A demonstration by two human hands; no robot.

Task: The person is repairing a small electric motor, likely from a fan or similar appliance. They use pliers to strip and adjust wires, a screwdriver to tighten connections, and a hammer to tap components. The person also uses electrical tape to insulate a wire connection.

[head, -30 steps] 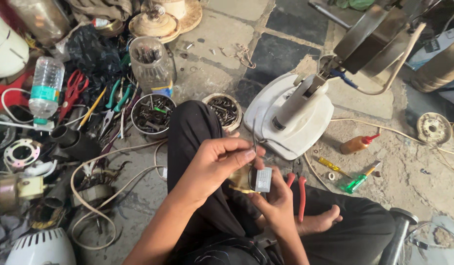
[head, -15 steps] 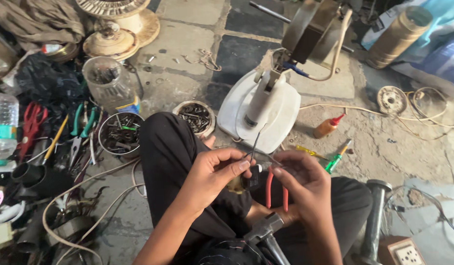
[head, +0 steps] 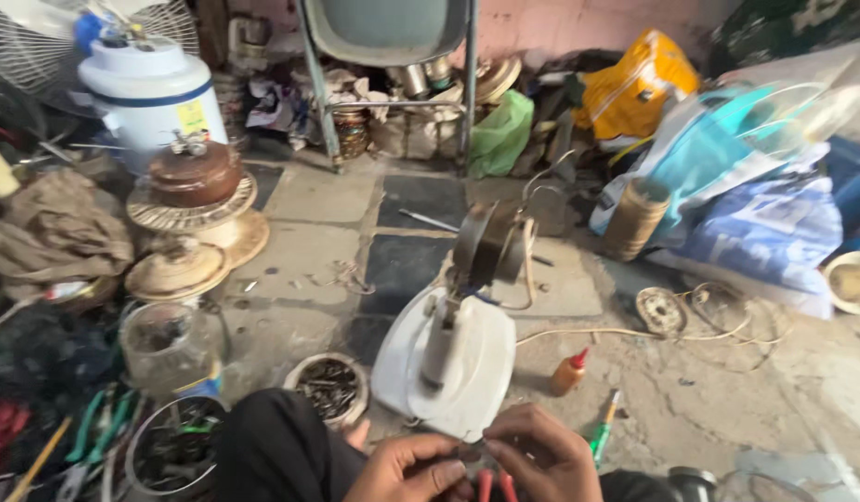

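Both hands meet at 6 o'clock, bottom edge of frame. Left hand (head: pixel 413 469) and right hand (head: pixel 539 457) are pinched narrow on a small part (head: pixel 470 454) held between the fingertips; too small and blurred to identify. Red-handled pliers (head: pixel 493 485) poke up just below the hands, touching or nearly touching the right hand; can't tell which hand grips them.

Just beyond the hands, toward 12 o'clock: white fan base (head: pixel 446 364) lying on the floor, its upright neck carrying the bare fan motor (head: pixel 490 244), tilted. A cable (head: pixel 597 332) runs from the base toward 3 o'clock to a small round metal part (head: pixel 660 310).

At 2 o'clock from the hands: small orange bottle with red nozzle (head: pixel 568 372), and a green-handled screwdriver (head: pixel 604 429) just beside it.

At 9–10 o'clock: round tin of screws and scrap (head: pixel 326 386) by the dark-trousered knee (head: pixel 276 446), a second tin of bits (head: pixel 174 446), a clear plastic jar (head: pixel 168 346), green-handled pliers (head: pixel 103 423).

Far 10–11 o'clock: stacked ceiling fan motors (head: pixel 193 200), white water cooler jug (head: pixel 149 88).
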